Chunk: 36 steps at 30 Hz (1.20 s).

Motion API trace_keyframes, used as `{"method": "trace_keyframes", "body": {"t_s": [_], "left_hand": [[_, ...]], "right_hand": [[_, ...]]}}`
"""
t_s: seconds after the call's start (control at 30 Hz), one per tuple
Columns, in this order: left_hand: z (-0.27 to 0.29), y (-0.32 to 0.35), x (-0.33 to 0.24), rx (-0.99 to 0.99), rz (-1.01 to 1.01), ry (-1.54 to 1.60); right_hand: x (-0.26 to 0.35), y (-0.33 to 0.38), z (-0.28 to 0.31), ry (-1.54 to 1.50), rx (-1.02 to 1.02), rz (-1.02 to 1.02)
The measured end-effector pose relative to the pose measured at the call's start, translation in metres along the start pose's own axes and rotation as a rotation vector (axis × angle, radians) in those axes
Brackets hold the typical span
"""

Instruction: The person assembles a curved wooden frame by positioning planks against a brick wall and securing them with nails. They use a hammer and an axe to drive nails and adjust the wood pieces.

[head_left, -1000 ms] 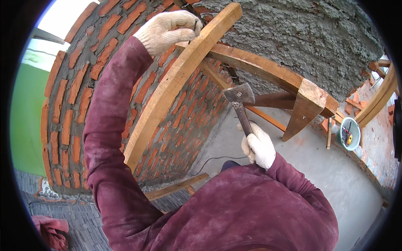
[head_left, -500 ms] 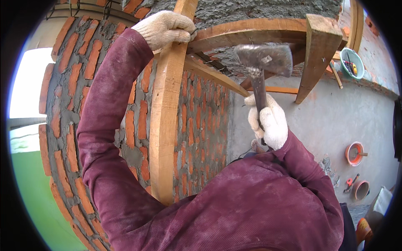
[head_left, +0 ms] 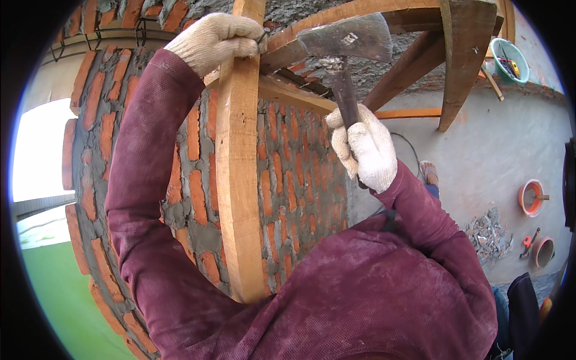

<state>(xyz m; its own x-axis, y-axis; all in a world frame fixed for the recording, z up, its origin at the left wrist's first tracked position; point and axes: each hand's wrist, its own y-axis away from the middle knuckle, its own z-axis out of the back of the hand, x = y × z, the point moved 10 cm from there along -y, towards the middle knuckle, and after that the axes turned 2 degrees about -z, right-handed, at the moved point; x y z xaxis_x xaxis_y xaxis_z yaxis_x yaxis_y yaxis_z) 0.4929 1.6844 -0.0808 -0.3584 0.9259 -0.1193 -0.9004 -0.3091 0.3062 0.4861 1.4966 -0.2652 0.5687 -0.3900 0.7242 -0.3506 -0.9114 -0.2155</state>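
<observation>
My left hand [head_left: 217,43], in a cream knit glove, is closed at the top of an upright timber post [head_left: 239,174]. Its thumb and finger pinch a thin dark nail [head_left: 263,37] beside the post's right edge, near where a horizontal beam [head_left: 354,13] meets it. In my right hand [head_left: 367,147], also gloved, is a hatchet [head_left: 345,39] gripped by its dark handle. The hatchet's broad, worn metal head is raised in front of the beam, to the right of the nail and apart from it.
A brick wall [head_left: 198,192] with grey mortar stands behind the post. A wooden upright [head_left: 465,66] hangs down at the right, near a teal basin [head_left: 510,60] with tools. Lower right on the floor are rubble [head_left: 489,237], an orange bucket [head_left: 533,198] and a brown pot [head_left: 543,252].
The hatchet and my right hand have moved left and up, closer to the nail. My left hand keeps its pinch by the post. The whole view has shifted somewhat.
</observation>
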Motion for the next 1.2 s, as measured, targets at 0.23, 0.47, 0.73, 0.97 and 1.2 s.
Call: {"method": "trace_keyframes", "body": {"t_s": [0.23, 0.47, 0.73, 0.97, 1.2], "left_hand": [[0.004, 0.006, 0.002, -0.008, -0.036, -0.037], [-0.001, 0.007, 0.002, 0.031, -0.009, -0.06], [-0.002, 0.005, 0.002, 0.02, -0.06, -0.057], [0.0, 0.007, -0.001, 0.028, 0.003, -0.062], [0.0, 0.004, -0.005, -0.021, -0.148, -0.075]], "right_hand": [[-0.012, -0.011, -0.005, 0.056, 0.047, -0.034], [0.0, -0.025, -0.002, 0.167, 0.013, 0.057], [0.03, -0.024, -0.002, 0.17, -0.019, 0.175], [0.031, -0.037, -0.001, 0.128, -0.083, 0.072], [0.03, -0.033, 0.008, 0.113, -0.055, 0.022]]}}
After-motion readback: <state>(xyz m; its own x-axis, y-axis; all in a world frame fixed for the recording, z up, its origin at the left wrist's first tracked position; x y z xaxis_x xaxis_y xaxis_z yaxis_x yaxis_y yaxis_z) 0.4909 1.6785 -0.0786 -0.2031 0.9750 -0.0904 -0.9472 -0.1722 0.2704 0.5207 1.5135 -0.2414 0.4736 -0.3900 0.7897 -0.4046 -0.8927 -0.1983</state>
